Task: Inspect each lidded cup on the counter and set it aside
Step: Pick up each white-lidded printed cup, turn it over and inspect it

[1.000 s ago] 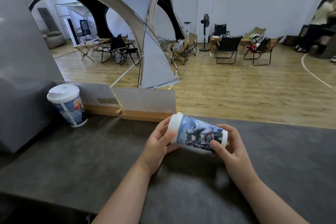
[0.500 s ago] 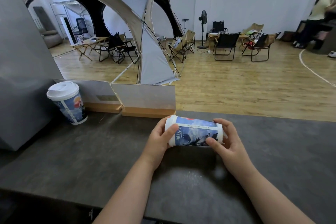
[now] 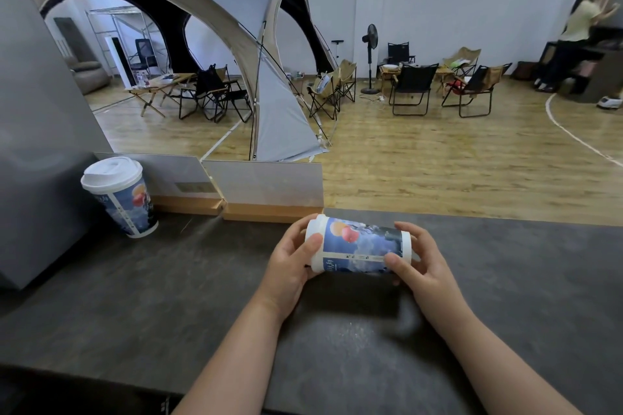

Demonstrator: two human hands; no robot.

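white paper with a blue printed wrap: the held cup (image 3: pixel 362 248) is lying on its side between both hands, clear of the dark counter (image 3: pixel 135 296), with its shadow falling on the surface beneath. its white lid (image 3: pixel 315 246) is pointing to the person's left, the base to the right. the left hand (image 3: pixel 290 266) is curling round the lid end, thumb pressing on the lid band. the right hand (image 3: pixel 421 263) is curling round the base end, thumb lying across the print. both are gripping; neither is spread.

judgement: the inspection step is running on this cup; setting aside is not yet done. the second cup (image 3: pixel 121 199) is standing upright and lidded at the far left of the counter, just beside the grey block (image 3: pixel 33 145) and near the low panels (image 3: pixel 269 182), well apart from the hands. cannot tell whether it is already set aside or waiting its turn.

risks from here:
- the cup is being held horizontal, so the lid seam is taking any load from inside. cannot tell whether it is full; if it is, a squeeze on the lid end could be unseating the lid and spilling onto the counter.
- the paper wall is likely giving under a hard grip; a dent would be loosening the lid fit.
- the grip is at the two ends only; releasing one hand before righting the cup could be letting it roll or drop.
- placing it too close to the second cup could be tipping that one over.
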